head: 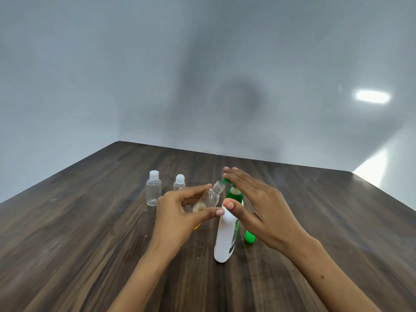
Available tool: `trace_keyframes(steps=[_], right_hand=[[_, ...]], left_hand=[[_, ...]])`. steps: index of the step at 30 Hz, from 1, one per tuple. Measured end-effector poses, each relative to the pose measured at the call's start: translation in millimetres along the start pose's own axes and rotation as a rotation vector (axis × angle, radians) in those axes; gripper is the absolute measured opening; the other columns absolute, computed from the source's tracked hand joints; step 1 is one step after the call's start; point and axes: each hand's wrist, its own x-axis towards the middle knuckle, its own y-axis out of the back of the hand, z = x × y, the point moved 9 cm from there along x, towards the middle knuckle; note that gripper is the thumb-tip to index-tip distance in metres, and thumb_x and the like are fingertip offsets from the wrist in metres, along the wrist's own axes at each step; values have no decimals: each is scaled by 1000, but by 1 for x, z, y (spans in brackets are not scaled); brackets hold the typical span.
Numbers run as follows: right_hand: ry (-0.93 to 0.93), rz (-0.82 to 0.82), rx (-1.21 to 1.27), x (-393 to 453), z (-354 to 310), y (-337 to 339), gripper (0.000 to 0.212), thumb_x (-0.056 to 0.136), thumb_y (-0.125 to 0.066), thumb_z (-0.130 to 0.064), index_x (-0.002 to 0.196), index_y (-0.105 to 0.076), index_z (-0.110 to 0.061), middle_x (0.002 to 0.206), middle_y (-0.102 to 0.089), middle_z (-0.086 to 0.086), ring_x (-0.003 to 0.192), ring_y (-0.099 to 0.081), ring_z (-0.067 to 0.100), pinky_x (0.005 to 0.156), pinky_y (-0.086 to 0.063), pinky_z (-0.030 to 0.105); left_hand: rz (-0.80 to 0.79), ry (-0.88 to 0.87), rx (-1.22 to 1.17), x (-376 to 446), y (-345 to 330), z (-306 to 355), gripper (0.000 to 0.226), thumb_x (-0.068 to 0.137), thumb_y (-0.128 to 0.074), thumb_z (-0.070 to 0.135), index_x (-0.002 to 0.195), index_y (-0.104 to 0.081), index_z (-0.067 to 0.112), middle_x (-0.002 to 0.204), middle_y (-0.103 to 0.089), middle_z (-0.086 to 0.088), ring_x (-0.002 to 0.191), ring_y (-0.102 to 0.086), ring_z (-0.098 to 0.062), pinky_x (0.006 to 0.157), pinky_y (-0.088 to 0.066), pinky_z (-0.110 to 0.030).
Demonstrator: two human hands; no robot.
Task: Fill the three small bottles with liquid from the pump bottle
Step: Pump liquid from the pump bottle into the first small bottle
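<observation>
While your left hand (180, 212) pinches an uncapped small bottle (208, 199) tilted w/ its neck toward the green nozzle (225, 181), your right hand (254, 199) lies flat, fingers straight, on the pump head of the white pump bottle (225, 235), which stands on the worktop (90, 244). Step in hand looks like filling bottle no. 1; a little pale liquid seems to sit inside. Two capped bottles (153, 191) wait upright behind-left, 2nd one (179, 182) nearer. Next: line neck under nozzle, press down steadily, watch for drips.
</observation>
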Motion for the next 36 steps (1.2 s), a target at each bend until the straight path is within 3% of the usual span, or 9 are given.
trace_keyframes(steps=[5,10,16,22,30,36], right_hand=[[7,10,-6,3,-4,1,93,78,-7,-82,135,-50,-21,144,-43,-9,135,-32,4,107,-35,33],[14,45,31,1,-2,1,88,82,-12,-79,132,-53,-19,140,-48,-8,133,-35,4,106,-37,32],[17,22,-11,3,-3,2,94,78,-5,-82,136,-49,-23,143,-41,-11,131,-26,-5,101,-19,12],[12,40,28,4,-4,0,89,81,-13,-79,130,-55,-19,138,-50,-7,133,-38,6,106,-38,34],[25,42,1,1,-1,1,89,81,-8,-80,136,-49,-22,145,-40,-10,136,-31,4,107,-35,33],[22,45,13,3,-3,0,89,82,-12,-79,131,-55,-19,139,-49,-6,133,-38,8,104,-40,35]], left_hand=[[-6,10,-16,0,-2,-2,73,41,-79,55,108,-74,26,101,-74,12,95,-68,2,87,-55,-24],[-2,13,-22,0,-2,-4,72,42,-81,53,108,-74,25,101,-74,12,95,-68,2,87,-55,-23],[9,22,-29,0,-1,-3,69,42,-83,48,107,-75,26,99,-75,12,94,-68,4,85,-54,-18],[3,22,-33,-1,-1,-2,75,40,-79,54,108,-74,25,102,-74,10,95,-68,3,85,-55,-22],[9,23,-17,0,1,-3,69,43,-82,49,107,-75,25,101,-74,13,94,-67,4,84,-54,-15],[4,10,-19,0,-1,-2,72,42,-80,52,108,-74,24,102,-74,11,95,-68,3,85,-54,-18]])
